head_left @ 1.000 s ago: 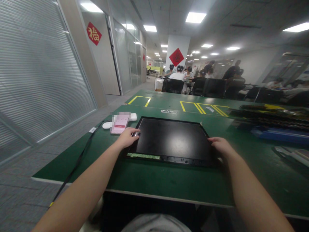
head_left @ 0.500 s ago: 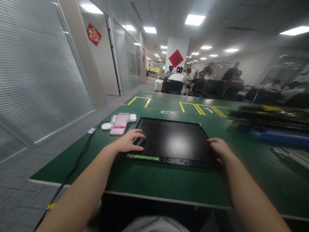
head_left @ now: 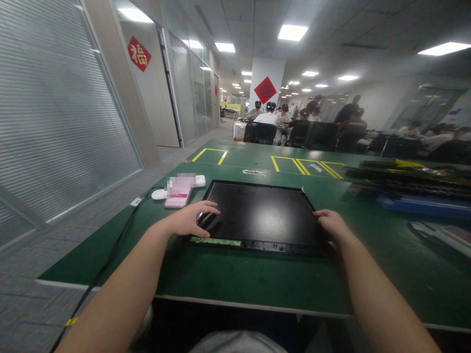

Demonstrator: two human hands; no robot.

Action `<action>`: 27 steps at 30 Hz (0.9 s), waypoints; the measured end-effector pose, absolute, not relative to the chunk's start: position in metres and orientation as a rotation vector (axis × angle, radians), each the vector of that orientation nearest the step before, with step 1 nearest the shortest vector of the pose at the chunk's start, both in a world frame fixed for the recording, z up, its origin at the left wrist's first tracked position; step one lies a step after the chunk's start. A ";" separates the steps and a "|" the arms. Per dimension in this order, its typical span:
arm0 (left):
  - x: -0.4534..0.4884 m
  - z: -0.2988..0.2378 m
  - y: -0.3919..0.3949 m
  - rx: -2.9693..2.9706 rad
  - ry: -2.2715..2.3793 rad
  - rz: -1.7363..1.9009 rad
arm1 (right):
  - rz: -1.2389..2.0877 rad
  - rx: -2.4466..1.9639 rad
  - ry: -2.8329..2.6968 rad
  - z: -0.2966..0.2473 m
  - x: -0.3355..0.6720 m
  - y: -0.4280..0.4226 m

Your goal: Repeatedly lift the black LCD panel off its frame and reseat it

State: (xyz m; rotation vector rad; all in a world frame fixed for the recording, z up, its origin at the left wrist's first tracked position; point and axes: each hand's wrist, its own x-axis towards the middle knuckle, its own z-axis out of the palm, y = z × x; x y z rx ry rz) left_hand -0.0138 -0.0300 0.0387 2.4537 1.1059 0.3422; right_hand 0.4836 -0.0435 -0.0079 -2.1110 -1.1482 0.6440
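Note:
A black LCD screen panel (head_left: 261,211) lies flat on the green table, its glossy face up. Along its near edge runs a green circuit board strip (head_left: 221,242), with a bare black frame section beside it. My left hand (head_left: 187,219) rests over the panel's left edge, fingers and thumb spread apart, the thumb close to the circuit strip. At the right edge, my right hand (head_left: 331,224) pinches the panel's rim, with thumb and some fingers partly hidden beneath or behind it.
Left of the panel lie a pink-screened phone (head_left: 178,192) and white objects. A black cable (head_left: 121,240) crosses the table's left edge. Dark stacked parts (head_left: 401,174), a blue tray (head_left: 423,205) and another device (head_left: 459,238) sit at right. Several people sit beyond.
My left thumb has moved a little nearer the circuit strip at the panel's near edge. My right hand keeps its place on the rim. The view has shifted slightly.

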 end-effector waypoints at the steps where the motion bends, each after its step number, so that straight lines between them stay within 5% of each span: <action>1: -0.012 0.040 -0.031 2.459 1.096 0.352 | 0.643 -2.110 -1.153 -0.008 0.484 -0.043; 27: -0.009 0.040 -0.032 2.473 0.977 0.444 | 0.641 -2.143 -1.149 -0.010 0.486 -0.044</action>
